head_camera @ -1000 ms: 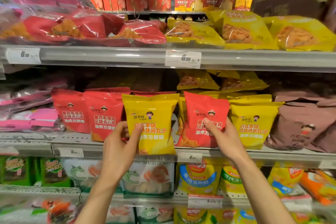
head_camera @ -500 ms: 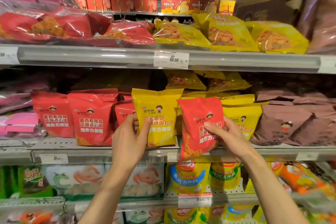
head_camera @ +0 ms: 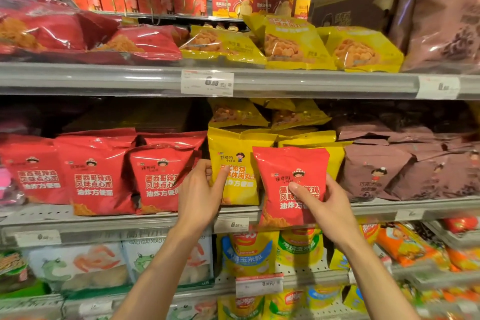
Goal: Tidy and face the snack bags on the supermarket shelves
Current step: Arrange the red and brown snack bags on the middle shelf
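On the middle shelf [head_camera: 109,221], my left hand [head_camera: 198,195] grips the left edge of an upright yellow snack bag [head_camera: 236,171], thumb on its front. My right hand [head_camera: 324,205] holds a red snack bag [head_camera: 288,176] off the shelf, in front of the yellow bags, its lower edge hanging below the shelf lip. Three upright red bags [head_camera: 93,176] of the same kind stand in a row to the left. More yellow bags [head_camera: 306,138] stand behind the held red one.
Brown snack bags [head_camera: 389,174] fill the right of the middle shelf. The upper shelf [head_camera: 324,83] carries flat red, yellow and brown bags. Below are shrimp-print bags [head_camera: 85,265], yellow corn bags [head_camera: 246,254] and orange bags [head_camera: 405,244]. Price tags [head_camera: 207,83] sit on the shelf rails.
My right hand has lifted the red bag off the shelf and out from among the yellow bags. My left hand shifted the yellow bag rightwards, beside the other yellow bags. The camera panned right.
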Demonstrator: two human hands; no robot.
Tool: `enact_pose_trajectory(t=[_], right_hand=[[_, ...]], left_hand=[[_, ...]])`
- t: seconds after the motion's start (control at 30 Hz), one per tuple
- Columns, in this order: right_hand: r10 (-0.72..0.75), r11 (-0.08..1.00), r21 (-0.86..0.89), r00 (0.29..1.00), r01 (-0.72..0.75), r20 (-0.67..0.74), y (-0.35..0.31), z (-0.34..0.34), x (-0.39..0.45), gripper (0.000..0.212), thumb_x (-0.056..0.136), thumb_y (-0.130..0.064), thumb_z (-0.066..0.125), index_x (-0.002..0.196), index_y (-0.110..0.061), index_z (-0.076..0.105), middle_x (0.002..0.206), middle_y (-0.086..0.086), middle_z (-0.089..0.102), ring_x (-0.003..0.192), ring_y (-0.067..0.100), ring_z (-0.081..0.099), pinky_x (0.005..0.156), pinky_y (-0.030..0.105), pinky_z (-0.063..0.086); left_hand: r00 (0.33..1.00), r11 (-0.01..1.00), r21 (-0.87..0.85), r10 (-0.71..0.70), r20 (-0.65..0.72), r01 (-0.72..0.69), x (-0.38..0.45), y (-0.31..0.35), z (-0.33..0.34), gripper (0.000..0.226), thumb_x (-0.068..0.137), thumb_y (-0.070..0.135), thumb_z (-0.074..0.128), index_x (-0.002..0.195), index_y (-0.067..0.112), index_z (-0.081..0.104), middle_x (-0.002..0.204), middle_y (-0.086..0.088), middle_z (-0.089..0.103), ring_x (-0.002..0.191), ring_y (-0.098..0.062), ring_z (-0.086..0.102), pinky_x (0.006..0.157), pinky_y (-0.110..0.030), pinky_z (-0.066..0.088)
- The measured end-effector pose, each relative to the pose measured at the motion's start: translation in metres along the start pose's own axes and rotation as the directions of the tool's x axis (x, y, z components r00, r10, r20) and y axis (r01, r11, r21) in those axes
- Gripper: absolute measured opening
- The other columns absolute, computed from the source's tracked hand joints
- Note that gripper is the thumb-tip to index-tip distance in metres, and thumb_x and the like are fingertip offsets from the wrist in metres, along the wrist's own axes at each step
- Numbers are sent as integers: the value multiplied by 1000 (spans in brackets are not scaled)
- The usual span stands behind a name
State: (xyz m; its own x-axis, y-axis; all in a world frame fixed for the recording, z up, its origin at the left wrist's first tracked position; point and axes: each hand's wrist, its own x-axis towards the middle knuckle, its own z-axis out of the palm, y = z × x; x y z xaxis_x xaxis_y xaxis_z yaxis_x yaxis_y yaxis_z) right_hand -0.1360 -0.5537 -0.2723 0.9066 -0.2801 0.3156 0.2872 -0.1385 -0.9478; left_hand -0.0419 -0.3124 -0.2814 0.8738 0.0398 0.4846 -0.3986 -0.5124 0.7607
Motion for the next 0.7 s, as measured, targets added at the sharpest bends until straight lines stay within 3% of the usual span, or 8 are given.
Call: enact_pose_trajectory(t=[0.17, 0.27, 0.37, 0.43, 0.57, 0.7], right_hand=[[42, 999, -15, 999, -42, -27, 9, -3, 6, 48, 78, -48, 81, 119, -32, 63, 107, -13, 77, 98, 9, 75, 74, 24, 61], [44, 999, 5, 998, -44, -42, 14, -3, 2, 49, 77, -48, 81, 120, -32, 63, 108, -14, 77, 98, 9, 75, 72, 22, 60], [55, 998, 31, 998, -54, -38, 20, -1, -3, 51, 79, -47, 82, 123, -32, 62, 110, -13, 77, 98, 10, 75, 72, 23, 61], [70, 996, 61, 997, -67, -38, 22, 1, -6, 50, 78, -47, 83, 122, -34, 62, 109, -14, 77, 96, 9, 76, 70, 22, 61], [100, 991, 101, 993, -94, -60, 25, 7, -10, 61, 66, -58, 89, 116, -35, 63, 104, -13, 78, 91, 9, 77, 65, 22, 60], [127, 979, 158, 992, -129, 23, 30, 9, -16, 53, 69, -52, 84, 117, -42, 64, 108, -9, 78, 95, 13, 77, 66, 26, 61]], left_hand=[[997, 998, -7, -59, 41, 59, 0, -5, 20, 31, 96, 57, 62, 98, 26, 58, 78, 7, 67, 74, -12, 65, 65, -34, 48], [992, 995, -16, -96, 78, 98, -6, -5, 25, 31, 94, 62, 60, 99, 31, 56, 82, 11, 69, 73, -2, 64, 62, -21, 41], [988, 995, -8, -100, 117, 101, -7, -3, 22, 32, 94, 61, 61, 99, 30, 57, 85, 9, 71, 73, -2, 65, 65, -25, 47], [985, 994, 4, -106, 138, 106, -6, 0, 17, 33, 94, 59, 63, 104, 28, 59, 88, 9, 72, 78, -3, 66, 64, -16, 46], [984, 986, -93, -124, 127, 136, -14, 3, 4, 39, 94, 45, 71, 122, 20, 61, 99, 9, 73, 88, 1, 68, 76, -22, 53], [991, 980, -150, -120, 55, 127, -35, 0, -12, 24, 95, 29, 73, 116, 20, 65, 100, 10, 73, 88, 4, 67, 73, -8, 49]])
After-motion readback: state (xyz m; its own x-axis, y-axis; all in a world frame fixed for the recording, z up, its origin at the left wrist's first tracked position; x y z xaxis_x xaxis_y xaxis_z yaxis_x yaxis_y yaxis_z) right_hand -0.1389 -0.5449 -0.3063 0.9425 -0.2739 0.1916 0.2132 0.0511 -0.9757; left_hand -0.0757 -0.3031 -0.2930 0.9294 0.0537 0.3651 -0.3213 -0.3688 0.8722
